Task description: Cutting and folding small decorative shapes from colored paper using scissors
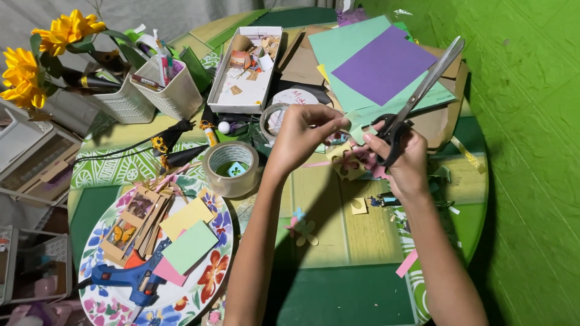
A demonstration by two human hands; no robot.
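My right hand (pixel 403 158) grips black-handled scissors (pixel 423 84), their long metal blades pointing up and to the right over the purple paper sheet (pixel 383 63). My left hand (pixel 302 134) pinches a small light green paper scrap (pixel 357 128) between its fingertips, right beside the scissor handles. Both hands hover above a round table (pixel 338 241), over small pink and yellow paper cut-outs (pixel 347 163).
A roll of clear tape (pixel 231 169) lies left of my left arm. A floral plate (pixel 199 284) holds coloured paper pieces, wooden bits and a blue glue gun (pixel 130 279). A white box (pixel 244 66) of scraps, white baskets (pixel 163 87), yellow flowers (pixel 36 54) and a mint paper sheet (pixel 344 48) crowd the back.
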